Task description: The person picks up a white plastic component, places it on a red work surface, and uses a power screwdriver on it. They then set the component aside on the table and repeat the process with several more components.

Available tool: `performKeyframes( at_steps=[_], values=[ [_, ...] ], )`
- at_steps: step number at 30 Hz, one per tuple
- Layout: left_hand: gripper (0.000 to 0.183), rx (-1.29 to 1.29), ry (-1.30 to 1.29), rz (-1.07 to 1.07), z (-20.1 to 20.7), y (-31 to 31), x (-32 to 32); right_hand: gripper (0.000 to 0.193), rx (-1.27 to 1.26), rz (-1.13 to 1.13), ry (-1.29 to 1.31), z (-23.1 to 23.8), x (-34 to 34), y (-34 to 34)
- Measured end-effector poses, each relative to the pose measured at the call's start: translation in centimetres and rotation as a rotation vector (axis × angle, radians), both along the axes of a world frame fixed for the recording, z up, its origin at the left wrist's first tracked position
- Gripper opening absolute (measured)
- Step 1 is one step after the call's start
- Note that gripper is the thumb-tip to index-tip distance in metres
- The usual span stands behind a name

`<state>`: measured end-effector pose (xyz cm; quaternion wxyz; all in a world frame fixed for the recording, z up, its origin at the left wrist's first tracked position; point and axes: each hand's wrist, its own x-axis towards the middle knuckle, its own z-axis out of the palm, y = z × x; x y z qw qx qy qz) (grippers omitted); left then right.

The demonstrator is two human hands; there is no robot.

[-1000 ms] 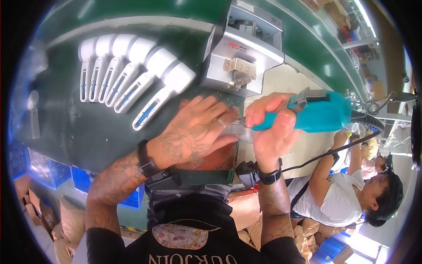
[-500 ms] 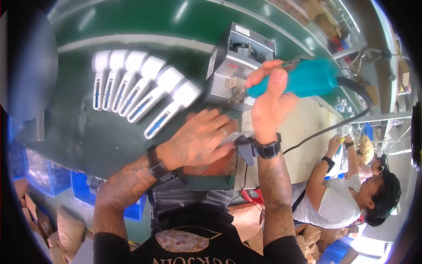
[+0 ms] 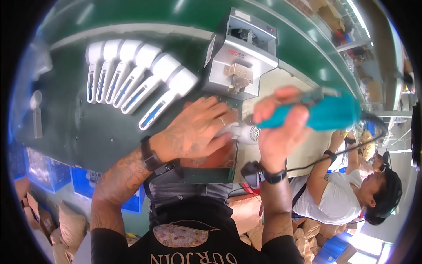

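Note:
My right hand (image 3: 283,132) is wrapped round a teal electric screwdriver (image 3: 321,112), blurred by motion, with a dark cord trailing right. Its tip end is beside the round vented head of a white hair-dryer-shaped appliance (image 3: 251,133). My left hand (image 3: 200,127) is closed over that appliance's other end, above a reddish-brown mat (image 3: 206,162); the fingers hide most of its handle. Several similar white appliances (image 3: 143,55) lie fanned out at the left, with blue strips along their handles.
A grey metal machine (image 3: 235,57) with a bracket on its front stands beyond my hands. A white spoon-shaped part (image 3: 37,112) lies at the far left. Blue bins (image 3: 81,185) sit below the table's left edge. A co-worker in white (image 3: 336,196) works at the right.
My right hand has brought the screwdriver down and toward me, from the machine's front to the appliance. The appliance's vented head now shows beside my left hand, which stays closed.

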<state>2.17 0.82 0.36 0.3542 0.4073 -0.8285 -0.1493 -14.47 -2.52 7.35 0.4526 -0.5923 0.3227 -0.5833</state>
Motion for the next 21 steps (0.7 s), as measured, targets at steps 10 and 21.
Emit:
performKeyframes(
  at_steps=[10, 21],
  values=[
    [0.042, 0.068, -0.004, -0.019, 0.2, 0.4, 0.0, 0.074, 0.071, 0.022, 0.078, -1.2, -1.8, 2.8],
    [0.043, 0.096, -0.014, -0.007, 0.1, 0.8, -0.2, 0.062, 0.106, 0.066, -0.020, -2.9, -1.8, 2.7]
  ],
)
